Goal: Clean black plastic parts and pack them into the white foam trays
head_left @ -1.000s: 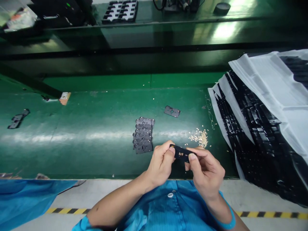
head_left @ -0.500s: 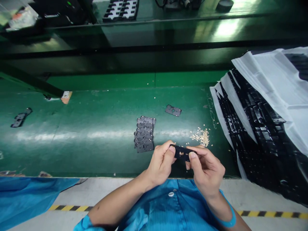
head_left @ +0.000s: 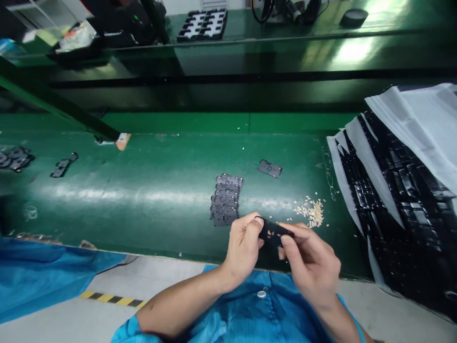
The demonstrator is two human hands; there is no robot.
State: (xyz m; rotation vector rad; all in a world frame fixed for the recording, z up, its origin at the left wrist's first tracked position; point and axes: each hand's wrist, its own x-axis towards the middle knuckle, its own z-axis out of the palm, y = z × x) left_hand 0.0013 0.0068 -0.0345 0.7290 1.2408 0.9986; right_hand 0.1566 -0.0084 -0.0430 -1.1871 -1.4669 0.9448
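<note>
A thin black plastic plate with small cutouts (head_left: 273, 232) is held level above the front edge of the bench. My left hand (head_left: 245, 245) pinches its left end, thumb on top. At the right end my right hand (head_left: 311, 259) grips it between thumb and fingers. Just beyond that hand lies a pile of tiny tan pieces (head_left: 314, 212), some scattered around it. An overlapping stack of similar dark plates (head_left: 226, 200) rests to the left of the hands. One single dark plate (head_left: 270, 168) lies farther back.
Black parts under torn white sheeting (head_left: 383, 181) fill the right side. A green post (head_left: 71, 112) meets the green bench (head_left: 143, 171) at left. More black parts (head_left: 16, 158) lie far left, near a single part (head_left: 63, 165). A tray (head_left: 203, 24) stands on the rear shelf.
The camera view has shifted left, so the bench items appear farther right. Both hands keep hold of the black plate, which tilts slightly more down to the right.
</note>
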